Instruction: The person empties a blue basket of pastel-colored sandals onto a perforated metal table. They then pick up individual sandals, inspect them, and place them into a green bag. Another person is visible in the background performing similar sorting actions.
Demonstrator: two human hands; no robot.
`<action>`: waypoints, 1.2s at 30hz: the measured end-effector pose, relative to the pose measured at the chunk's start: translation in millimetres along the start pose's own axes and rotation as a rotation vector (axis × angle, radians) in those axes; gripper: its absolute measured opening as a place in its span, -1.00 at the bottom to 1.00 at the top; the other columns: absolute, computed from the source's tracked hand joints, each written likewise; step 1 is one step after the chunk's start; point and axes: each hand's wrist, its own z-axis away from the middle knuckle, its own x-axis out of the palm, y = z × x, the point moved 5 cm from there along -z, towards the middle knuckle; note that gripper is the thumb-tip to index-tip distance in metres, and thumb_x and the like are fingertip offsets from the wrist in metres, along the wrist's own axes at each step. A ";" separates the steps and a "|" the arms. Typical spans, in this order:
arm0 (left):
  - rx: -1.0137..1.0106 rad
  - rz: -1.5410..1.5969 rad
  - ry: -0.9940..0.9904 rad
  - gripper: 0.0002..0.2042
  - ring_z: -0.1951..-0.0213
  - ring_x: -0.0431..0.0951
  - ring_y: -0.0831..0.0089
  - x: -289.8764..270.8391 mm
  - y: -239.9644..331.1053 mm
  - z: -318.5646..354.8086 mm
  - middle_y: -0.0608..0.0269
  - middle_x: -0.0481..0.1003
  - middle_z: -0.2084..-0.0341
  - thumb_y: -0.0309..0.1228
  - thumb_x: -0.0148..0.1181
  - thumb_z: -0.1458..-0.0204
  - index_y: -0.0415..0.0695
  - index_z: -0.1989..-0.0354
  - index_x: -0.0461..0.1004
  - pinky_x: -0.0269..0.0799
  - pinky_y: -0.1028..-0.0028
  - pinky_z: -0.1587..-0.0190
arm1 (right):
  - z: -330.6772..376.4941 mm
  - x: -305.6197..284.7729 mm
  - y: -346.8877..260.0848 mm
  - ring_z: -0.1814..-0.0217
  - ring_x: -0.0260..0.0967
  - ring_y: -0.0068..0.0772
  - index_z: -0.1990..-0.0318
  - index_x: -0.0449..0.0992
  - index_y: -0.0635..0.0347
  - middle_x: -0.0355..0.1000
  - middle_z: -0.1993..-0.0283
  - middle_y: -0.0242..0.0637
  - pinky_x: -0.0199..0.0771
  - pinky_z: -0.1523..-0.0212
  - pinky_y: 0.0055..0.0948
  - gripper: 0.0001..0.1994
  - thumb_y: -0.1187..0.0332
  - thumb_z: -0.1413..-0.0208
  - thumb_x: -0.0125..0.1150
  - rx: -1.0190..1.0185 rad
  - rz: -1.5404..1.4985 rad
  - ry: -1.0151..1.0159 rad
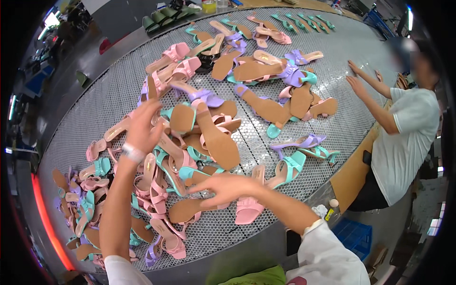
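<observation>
Heeled sandals in pink, mint and lilac with tan soles lie in a loose heap on a grey mesh-topped table. Over the heap's left part hovers my left hand (144, 127), fingers bent and thumb apart, with a white band on the wrist. A lilac sandal (151, 89) with its tan sole showing lies just beyond those fingertips; contact between them is unclear. My right hand (223, 189) reaches leftward, fingers extended, above a sole-up sandal (185, 210). Next to its wrist sits a pink sandal (249, 209); a mint sandal (288, 168) lies further right.
At the right edge of the table (349, 114) a co-worker (406, 118) in a white shirt stretches both hands over it. Mint sandals (304, 23) form a row at the far side. Dark green shoes (164, 17) stand beyond. A blue crate (352, 236) is below right.
</observation>
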 end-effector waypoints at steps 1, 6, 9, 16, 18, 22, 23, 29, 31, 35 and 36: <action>0.086 0.019 -0.048 -0.65 -0.06 0.39 0.04 8.9 22.6 -20.5 -0.09 0.40 0.02 -0.44 0.15 0.02 -0.24 0.02 0.39 0.27 0.24 -0.13 | 8.3 -15.2 0.0 0.08 0.44 -0.27 -0.05 0.46 0.12 0.46 0.07 -0.14 0.41 0.06 -0.33 -0.53 0.17 0.04 0.22 0.068 -0.026 -0.143; 0.011 -0.226 -0.436 -0.42 -0.07 0.39 0.06 107.9 54.4 -79.2 0.02 0.34 -0.07 -0.18 0.30 0.19 -0.05 -0.09 0.36 0.30 0.15 -0.10 | 42.4 -163.9 98.1 0.08 0.44 -0.35 0.01 0.45 0.22 0.48 0.08 -0.19 0.42 0.06 -0.39 -0.64 0.30 -0.02 0.16 0.065 0.042 0.766; -0.198 -0.369 -0.828 -0.28 -0.08 0.39 0.07 138.8 43.5 -98.5 0.07 0.30 -0.14 -0.05 0.32 0.27 0.05 -0.17 0.29 0.34 0.08 -0.05 | 58.8 -199.4 137.8 -0.05 0.39 -0.20 -0.12 0.33 0.23 0.39 -0.05 -0.07 0.35 -0.08 -0.28 -0.45 0.20 0.05 0.21 0.311 0.238 0.943; -0.153 -0.406 -0.839 -0.61 0.26 0.58 0.10 140.3 31.5 -61.8 0.06 0.56 0.42 0.02 0.08 0.10 0.01 0.29 0.62 0.47 0.19 0.13 | 59.1 -168.7 204.1 -0.11 0.31 -0.03 -0.10 0.35 0.21 0.38 -0.03 -0.02 0.30 -0.07 0.01 -0.34 0.11 0.22 0.26 0.516 0.738 0.977; -0.094 -0.238 -0.834 -0.62 0.28 0.58 0.11 123.0 34.9 -51.1 0.05 0.56 0.42 -0.01 0.05 0.07 0.00 0.27 0.61 0.46 0.18 0.17 | 45.6 -140.0 202.5 -0.06 0.36 0.01 -0.09 0.38 0.22 0.42 0.01 -0.01 0.32 -0.06 -0.03 -0.35 0.09 0.22 0.25 0.413 0.649 0.967; -0.043 -0.324 -0.918 -0.71 0.29 0.56 0.16 84.6 46.8 -14.5 0.08 0.54 0.40 -0.09 0.06 0.06 -0.01 0.38 0.58 0.41 0.11 0.16 | 43.7 -135.9 187.0 0.06 0.44 0.08 -0.08 0.42 0.24 0.45 0.04 0.07 0.39 -0.02 -0.15 -0.40 0.13 0.17 0.23 0.433 0.261 0.716; -0.021 -0.287 -0.874 -0.78 0.22 0.55 0.23 80.1 42.5 3.9 0.12 0.53 0.35 -0.19 0.12 0.09 -0.04 0.38 0.55 0.34 0.13 0.02 | 47.8 -138.9 175.6 0.08 0.47 0.03 -0.07 0.44 0.21 0.47 0.07 0.06 0.43 0.02 -0.24 -0.46 0.18 0.12 0.19 0.573 -0.136 0.629; 0.078 -0.139 -0.488 -0.79 0.08 0.46 0.05 48.8 68.7 79.6 0.15 0.46 0.20 -0.38 0.21 0.19 -0.14 0.33 0.49 0.16 0.01 -0.16 | -14.5 -230.2 113.8 0.39 0.46 -0.15 0.30 0.54 0.30 0.50 0.41 -0.08 0.42 0.30 -0.28 -0.73 0.26 0.04 0.13 0.123 0.552 0.843; 0.007 0.048 -0.252 -0.76 0.07 0.43 -0.08 48.8 89.7 110.6 0.09 0.46 0.19 -0.47 0.23 0.22 -0.19 0.29 0.48 0.20 -0.03 -0.13 | -59.6 -267.8 106.0 0.26 0.47 -0.32 0.13 0.50 0.26 0.51 0.29 -0.16 0.45 0.17 -0.37 -0.67 0.23 -0.01 0.19 -0.067 0.580 0.885; -0.202 0.326 0.052 -0.75 0.19 0.49 0.03 64.7 106.4 229.0 0.04 0.47 0.23 -0.60 0.23 0.28 -0.20 0.32 0.47 0.41 0.14 0.14 | -163.5 -345.0 157.0 0.01 0.43 -0.02 -0.11 0.41 0.01 0.49 0.13 0.00 0.39 -0.01 -0.23 -0.42 -0.07 0.05 0.14 0.080 0.509 1.005; -0.240 0.428 0.025 -0.76 0.22 0.51 0.11 67.4 114.7 245.6 0.05 0.49 0.25 -0.62 0.22 0.23 -0.22 0.30 0.46 0.43 0.21 0.16 | -170.6 -370.6 175.6 -0.01 0.43 0.01 -0.16 0.37 -0.03 0.48 0.07 -0.02 0.35 -0.05 -0.22 -0.38 -0.13 0.02 0.10 0.064 0.482 1.129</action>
